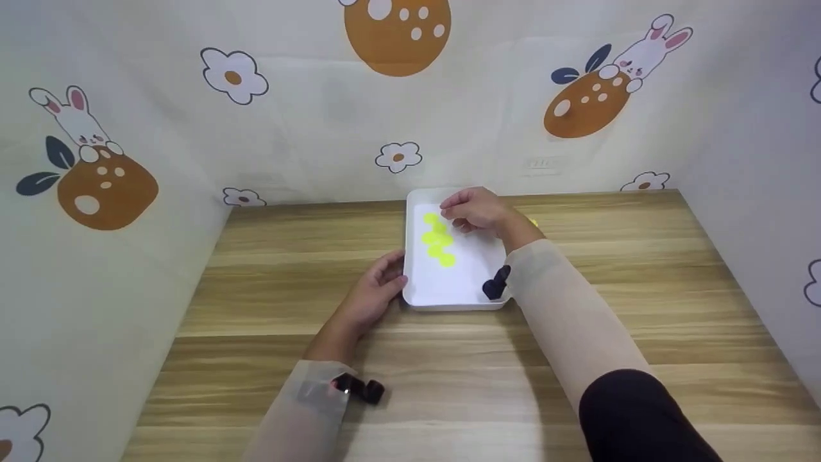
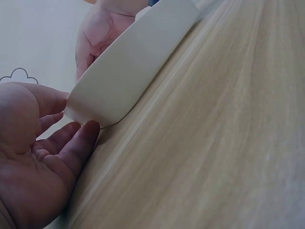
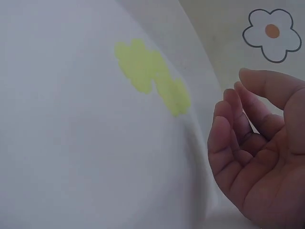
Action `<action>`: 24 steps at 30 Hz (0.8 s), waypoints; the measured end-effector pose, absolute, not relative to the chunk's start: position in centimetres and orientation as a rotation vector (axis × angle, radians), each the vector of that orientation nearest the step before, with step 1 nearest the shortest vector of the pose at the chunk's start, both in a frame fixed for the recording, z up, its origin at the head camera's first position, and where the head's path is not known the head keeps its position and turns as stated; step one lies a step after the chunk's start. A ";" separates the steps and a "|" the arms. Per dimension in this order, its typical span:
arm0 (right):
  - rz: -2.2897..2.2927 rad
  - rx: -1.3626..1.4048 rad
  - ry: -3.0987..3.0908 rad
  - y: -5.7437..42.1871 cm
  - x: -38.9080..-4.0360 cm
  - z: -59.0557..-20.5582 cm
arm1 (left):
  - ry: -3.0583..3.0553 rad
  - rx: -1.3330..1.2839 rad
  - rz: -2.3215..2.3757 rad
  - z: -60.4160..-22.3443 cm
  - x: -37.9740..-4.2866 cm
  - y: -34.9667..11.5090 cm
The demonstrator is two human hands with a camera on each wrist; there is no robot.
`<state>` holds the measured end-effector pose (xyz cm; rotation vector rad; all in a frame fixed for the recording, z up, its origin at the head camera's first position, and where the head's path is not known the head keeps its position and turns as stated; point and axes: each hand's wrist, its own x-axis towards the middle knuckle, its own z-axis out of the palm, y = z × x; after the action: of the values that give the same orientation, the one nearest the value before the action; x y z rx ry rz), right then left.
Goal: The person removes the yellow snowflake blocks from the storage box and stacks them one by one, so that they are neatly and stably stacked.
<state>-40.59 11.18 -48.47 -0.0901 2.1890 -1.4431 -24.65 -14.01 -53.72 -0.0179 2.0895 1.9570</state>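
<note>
Head view: relaxed left hand (image 1: 372,293) touches tray (image 1: 442,290), half-curled right hand (image 1: 480,209) above it.

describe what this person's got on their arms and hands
The left hand and right hand wear no gloves. The left forearm has a pale beige sleeve and a small black wrist camera. The right has a matching beige sleeve, another black camera and a black sleeve further up.

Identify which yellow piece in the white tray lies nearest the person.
The yellow piece at the cluster's lower-right end in the head view; every other one in the white tray lies farther up.
</note>
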 end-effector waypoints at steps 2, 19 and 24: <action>-1.413 -0.085 2.205 11.1 -40.8 -49.0 | 2.093 -0.025 1.952 -53.7 -24.7 -14.0; -1.272 -0.209 2.373 11.2 -40.1 -50.7 | 2.106 -0.015 1.942 -53.7 -24.7 -14.0; -1.247 -0.244 2.372 11.2 -39.9 -50.6 | 2.099 0.034 1.956 -53.9 -24.8 -14.1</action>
<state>-39.88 11.21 -50.61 -0.2442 2.3718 -1.2466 -24.76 -14.14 -53.89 0.0339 2.0985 1.9561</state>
